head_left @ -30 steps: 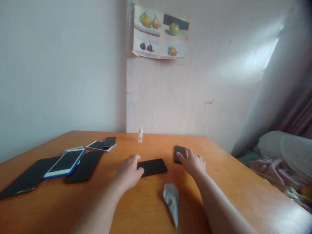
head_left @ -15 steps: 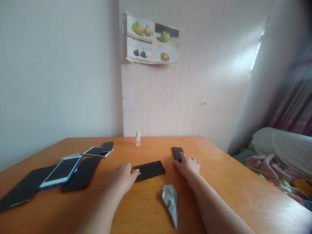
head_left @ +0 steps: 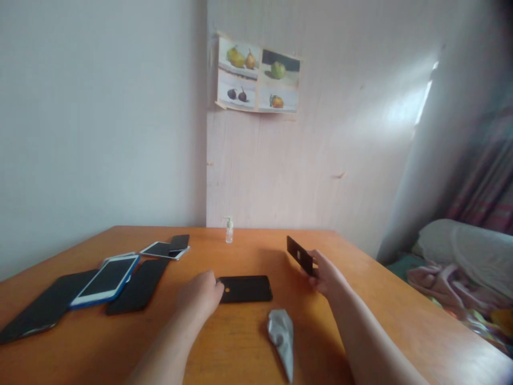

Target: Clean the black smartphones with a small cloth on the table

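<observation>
My left hand [head_left: 203, 293] is closed on the left end of a black phone case [head_left: 246, 289], whose hollow side faces up near the table's middle. To the right, my right hand [head_left: 325, 271] grips a black smartphone [head_left: 299, 255] by its near end. That phone is tilted up on edge, its far end at or just above the table; I cannot tell whether it touches. Between my forearms lies a crumpled grey cloth [head_left: 281, 339].
On the wooden table's [head_left: 320, 342] left are a white tablet in a blue case [head_left: 105, 282], black tablet covers [head_left: 138, 287], another white tablet [head_left: 156, 249] and a black phone [head_left: 179, 243] on it. A small clear pump bottle [head_left: 229, 231] stands at the back.
My right hand has lifted the phone from lying flat to a tilted, on-edge pose. The phone case has turned slightly in my left hand's grip, and the view has shifted a little.
</observation>
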### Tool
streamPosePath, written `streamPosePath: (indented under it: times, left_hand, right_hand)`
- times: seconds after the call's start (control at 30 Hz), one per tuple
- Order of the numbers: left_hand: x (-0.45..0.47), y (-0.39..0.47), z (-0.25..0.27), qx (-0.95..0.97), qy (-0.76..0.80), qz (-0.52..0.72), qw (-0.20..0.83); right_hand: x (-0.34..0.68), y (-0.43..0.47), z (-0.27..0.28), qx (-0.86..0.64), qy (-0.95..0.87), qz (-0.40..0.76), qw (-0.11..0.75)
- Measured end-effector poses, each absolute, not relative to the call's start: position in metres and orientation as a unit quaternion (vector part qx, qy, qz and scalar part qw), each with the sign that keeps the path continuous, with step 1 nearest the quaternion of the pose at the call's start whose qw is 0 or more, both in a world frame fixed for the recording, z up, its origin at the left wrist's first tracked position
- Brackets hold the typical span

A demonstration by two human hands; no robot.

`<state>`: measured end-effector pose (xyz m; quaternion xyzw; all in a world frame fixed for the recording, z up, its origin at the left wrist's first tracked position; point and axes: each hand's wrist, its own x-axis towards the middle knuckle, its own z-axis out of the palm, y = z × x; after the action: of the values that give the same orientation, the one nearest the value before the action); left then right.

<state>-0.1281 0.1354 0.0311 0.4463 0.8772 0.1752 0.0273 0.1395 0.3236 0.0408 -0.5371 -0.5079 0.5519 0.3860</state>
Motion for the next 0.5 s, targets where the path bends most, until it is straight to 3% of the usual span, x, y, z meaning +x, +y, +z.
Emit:
streamPosePath:
  times: [0.3, 0.5]
  left_hand:
    - [-0.145, 0.143, 0.021, 0.440, 0.854, 0.271, 0.067]
    - [-0.153, 0.142, 0.020, 0.421, 0.834, 0.338, 0.111]
  right_hand:
    - [0.140, 0.312, 0.054, -0.361, -0.384, 0.783, 0.329]
    - [0.131, 0.297, 0.057, -0.297, -0.435, 0.801, 0.284]
